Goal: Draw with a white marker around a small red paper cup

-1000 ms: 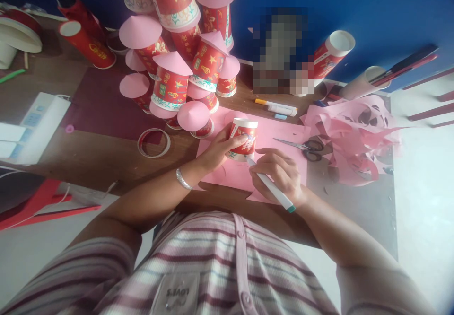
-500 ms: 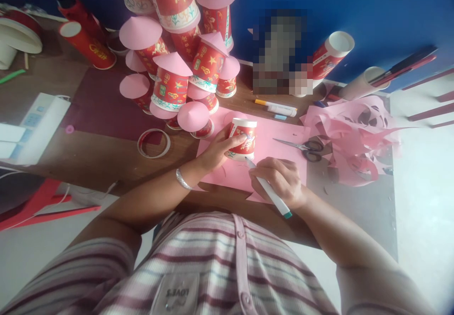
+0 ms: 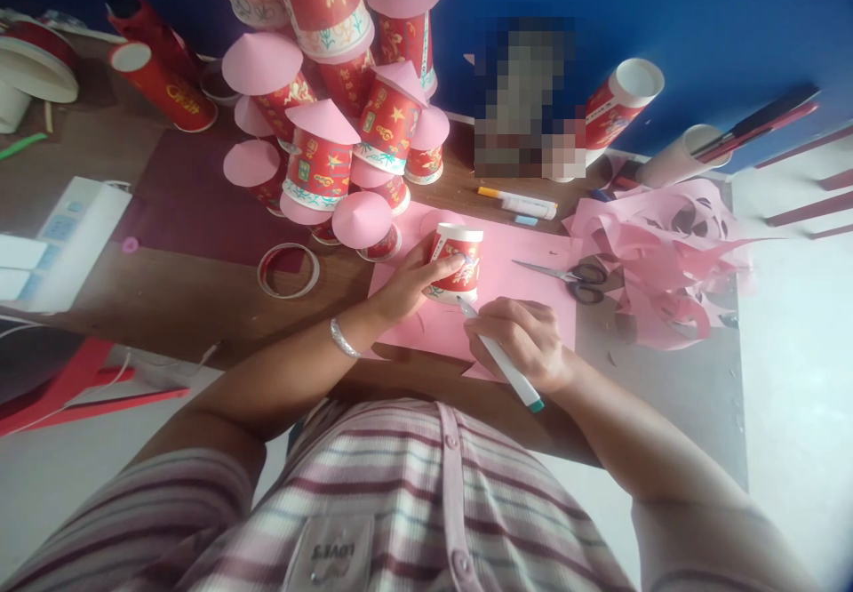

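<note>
My left hand (image 3: pixel 414 279) is closed around a red paper tube (image 3: pixel 459 254) with white bands at top and bottom, its thumb lying across the printed red side. Green marks show on part of the lower white band. Between the fingers of my right hand (image 3: pixel 523 339) is a white marker pen (image 3: pixel 510 370) with a green end, its tip at the tube's lower edge; whether it touches cannot be made out. Beneath both hands lies a pink paper sheet (image 3: pixel 533 308) with curved cuts or lines on it.
Red tubes with pink cone roofs (image 3: pixel 321 161) are stacked at the back. Scissors (image 3: pixel 578 279) rest on the sheet's right, beside pink paper scraps (image 3: pixel 666 281). Several markers (image 3: pixel 530 207) lie behind. A cut ring (image 3: pixel 289 270) and a white box (image 3: pixel 83 241) are on the left.
The marker and my right hand have shifted slightly left along the tube's lower edge. My left hand keeps its hold on the tube.
</note>
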The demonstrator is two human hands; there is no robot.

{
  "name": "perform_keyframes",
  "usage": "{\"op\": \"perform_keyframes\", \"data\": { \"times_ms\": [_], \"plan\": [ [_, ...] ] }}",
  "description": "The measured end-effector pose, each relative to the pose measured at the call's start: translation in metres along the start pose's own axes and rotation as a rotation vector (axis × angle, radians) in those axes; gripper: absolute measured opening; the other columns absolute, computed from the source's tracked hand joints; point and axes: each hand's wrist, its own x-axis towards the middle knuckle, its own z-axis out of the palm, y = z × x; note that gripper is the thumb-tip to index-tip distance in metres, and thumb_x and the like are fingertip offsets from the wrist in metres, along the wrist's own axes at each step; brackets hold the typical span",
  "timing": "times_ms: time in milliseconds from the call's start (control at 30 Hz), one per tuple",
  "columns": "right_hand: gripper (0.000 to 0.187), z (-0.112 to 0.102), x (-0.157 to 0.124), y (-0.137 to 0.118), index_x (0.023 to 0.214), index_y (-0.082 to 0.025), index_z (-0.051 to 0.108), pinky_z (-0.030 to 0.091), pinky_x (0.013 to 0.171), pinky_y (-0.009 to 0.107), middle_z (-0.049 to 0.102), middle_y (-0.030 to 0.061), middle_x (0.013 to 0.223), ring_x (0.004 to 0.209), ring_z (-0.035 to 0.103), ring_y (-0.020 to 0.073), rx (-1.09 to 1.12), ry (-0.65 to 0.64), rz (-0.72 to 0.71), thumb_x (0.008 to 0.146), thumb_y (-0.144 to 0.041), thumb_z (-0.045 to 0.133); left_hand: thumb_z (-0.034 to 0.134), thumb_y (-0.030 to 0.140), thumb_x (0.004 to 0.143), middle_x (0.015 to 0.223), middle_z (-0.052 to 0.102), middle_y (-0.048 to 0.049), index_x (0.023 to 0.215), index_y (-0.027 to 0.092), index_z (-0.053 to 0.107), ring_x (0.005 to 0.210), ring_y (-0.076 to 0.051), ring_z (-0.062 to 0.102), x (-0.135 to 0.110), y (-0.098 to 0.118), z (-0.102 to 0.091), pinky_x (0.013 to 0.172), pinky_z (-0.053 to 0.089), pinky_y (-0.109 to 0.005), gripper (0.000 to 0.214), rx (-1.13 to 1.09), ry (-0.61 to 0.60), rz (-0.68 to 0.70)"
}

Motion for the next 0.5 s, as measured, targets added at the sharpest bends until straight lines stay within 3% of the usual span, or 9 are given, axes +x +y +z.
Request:
{"op": "perform_keyframes", "data": {
  "times_ms": [500],
  "plan": [
    [0.021,-0.0011,0.0006,0.0008,0.107,-0.021,0.059,0.050,0.055,0.024,0.063,-0.0026,0.079,0.062,0.059,0.0114,-0.024,-0.028,0.032,0.093,-0.005,0.061,0.084,0.051,0.082,0.108,0.075,-0.0058,0.117,0.019,0.066,0.104,-0.025,0.070,0.0016,-0.0023,-0.0031,0.091,0.053,-0.036,0.050,0.054,-0.011,0.019]
  ]
}}
